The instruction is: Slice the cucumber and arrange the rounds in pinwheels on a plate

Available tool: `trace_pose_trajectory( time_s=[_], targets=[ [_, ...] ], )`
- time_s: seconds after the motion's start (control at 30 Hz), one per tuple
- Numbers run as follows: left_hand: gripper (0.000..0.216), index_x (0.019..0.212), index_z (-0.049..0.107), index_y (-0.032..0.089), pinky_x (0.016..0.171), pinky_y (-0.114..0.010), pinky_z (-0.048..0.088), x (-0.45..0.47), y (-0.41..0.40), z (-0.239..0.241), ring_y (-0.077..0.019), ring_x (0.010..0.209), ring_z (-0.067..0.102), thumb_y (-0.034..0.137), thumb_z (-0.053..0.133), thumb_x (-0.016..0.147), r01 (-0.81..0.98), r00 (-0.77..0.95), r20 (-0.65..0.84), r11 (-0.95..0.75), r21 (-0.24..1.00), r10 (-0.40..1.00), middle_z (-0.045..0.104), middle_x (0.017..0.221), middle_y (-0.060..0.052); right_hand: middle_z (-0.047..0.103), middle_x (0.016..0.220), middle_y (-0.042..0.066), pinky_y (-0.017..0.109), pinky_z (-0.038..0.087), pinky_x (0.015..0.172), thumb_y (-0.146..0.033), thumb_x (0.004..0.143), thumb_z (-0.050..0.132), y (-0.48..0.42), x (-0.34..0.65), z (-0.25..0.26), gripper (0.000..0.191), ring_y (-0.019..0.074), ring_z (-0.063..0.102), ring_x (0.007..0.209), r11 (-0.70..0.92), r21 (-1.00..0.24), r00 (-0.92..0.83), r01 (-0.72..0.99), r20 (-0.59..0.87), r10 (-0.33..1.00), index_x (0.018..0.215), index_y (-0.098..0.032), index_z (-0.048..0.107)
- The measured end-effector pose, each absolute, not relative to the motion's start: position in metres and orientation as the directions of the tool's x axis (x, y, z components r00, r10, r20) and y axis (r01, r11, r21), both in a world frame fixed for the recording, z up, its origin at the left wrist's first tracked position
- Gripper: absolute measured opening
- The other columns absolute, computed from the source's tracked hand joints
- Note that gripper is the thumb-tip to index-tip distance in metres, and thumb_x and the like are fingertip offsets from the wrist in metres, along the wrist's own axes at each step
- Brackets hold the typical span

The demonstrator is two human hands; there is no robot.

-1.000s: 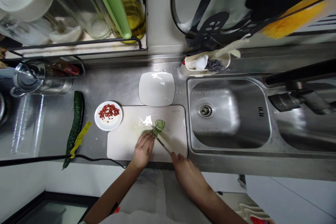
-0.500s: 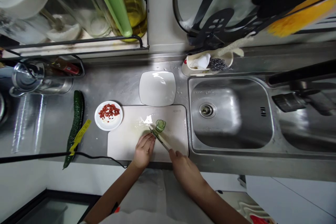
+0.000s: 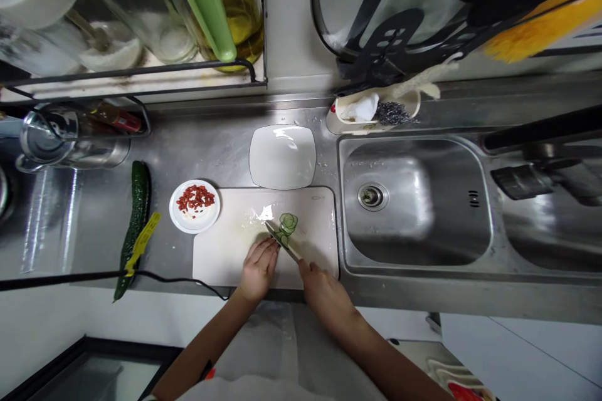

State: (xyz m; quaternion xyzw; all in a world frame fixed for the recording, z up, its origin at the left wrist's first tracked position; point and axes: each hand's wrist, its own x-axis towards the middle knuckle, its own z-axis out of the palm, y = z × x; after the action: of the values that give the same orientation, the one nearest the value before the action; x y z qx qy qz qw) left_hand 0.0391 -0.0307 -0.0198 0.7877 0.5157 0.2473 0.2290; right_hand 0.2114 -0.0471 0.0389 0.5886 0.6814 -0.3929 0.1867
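In my right hand (image 3: 325, 293) is a kitchen knife (image 3: 283, 243), its blade slanting up to the left over the white cutting board (image 3: 221, 257). My left hand (image 3: 258, 268) is closed, fingers together against the blade's left side, on a cucumber piece that the fingers almost wholly hide. Just right of the blade lie thin cucumber slices (image 3: 288, 223), overlapping in a small pile on the board. A whole dark green cucumber (image 3: 136, 219) with a yellow label rests on the steel counter at the left.
A white dish (image 3: 203, 222) of red berries touches the board's upper left corner. Behind the board sits a white square plate (image 3: 282, 160). The steel sink (image 3: 414, 207) is at the right. A black cable (image 3: 174, 281) crosses the counter's front edge at the left.
The knife and my right hand have shifted slightly left and up, and the blade lies flatter. More cucumber slices show beside the blade. My left hand stays in place.
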Motion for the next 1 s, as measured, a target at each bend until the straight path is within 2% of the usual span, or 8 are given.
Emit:
trace_pose_trajectory(
  time_s=[0.4, 0.63, 1.0],
  targets=[
    [0.029, 0.112, 0.06, 0.018, 0.092, -0.041, 0.05, 0.04, -0.031, -0.018, -0.0199, 0.105, 0.059, 0.012, 0.048, 0.087, 0.7, 0.336, 0.152, -0.354, 0.621, 0.93, 0.066, 0.105, -0.008, 0.063, 0.092, 0.007, 0.023, 0.042, 0.063, -0.004, 0.085, 0.031, -0.049, 0.211, 0.022, 0.034, 0.0174, 0.063, 0.079, -0.034, -0.31, -0.207, 0.95, -0.707, 0.677, 0.107, -0.017, 0.053],
    [0.027, 0.111, 0.06, 0.018, 0.093, -0.04, 0.05, 0.04, -0.033, -0.021, -0.0185, 0.105, 0.059, 0.013, 0.05, 0.086, 0.69, 0.317, 0.155, -0.339, 0.64, 0.936, 0.066, 0.104, -0.007, 0.063, 0.088, 0.006, 0.023, 0.039, 0.059, -0.013, 0.09, 0.031, -0.04, 0.226, 0.033, 0.024, 0.0178, 0.063, 0.077, -0.118, -0.315, -0.148, 0.942, -0.702, 0.697, 0.1, -0.017, 0.053],
    [0.024, 0.106, 0.061, 0.018, 0.093, -0.04, 0.049, 0.04, -0.031, -0.015, -0.0187, 0.105, 0.059, 0.014, 0.046, 0.088, 0.69, 0.316, 0.132, -0.323, 0.648, 0.94, 0.066, 0.103, -0.007, 0.062, 0.09, 0.007, 0.022, 0.042, 0.058, -0.006, 0.086, 0.036, -0.062, 0.223, 0.062, 0.029, 0.017, 0.065, 0.075, 0.029, -0.227, -0.184, 0.974, -0.702, 0.688, 0.107, -0.019, 0.051]
  ],
)
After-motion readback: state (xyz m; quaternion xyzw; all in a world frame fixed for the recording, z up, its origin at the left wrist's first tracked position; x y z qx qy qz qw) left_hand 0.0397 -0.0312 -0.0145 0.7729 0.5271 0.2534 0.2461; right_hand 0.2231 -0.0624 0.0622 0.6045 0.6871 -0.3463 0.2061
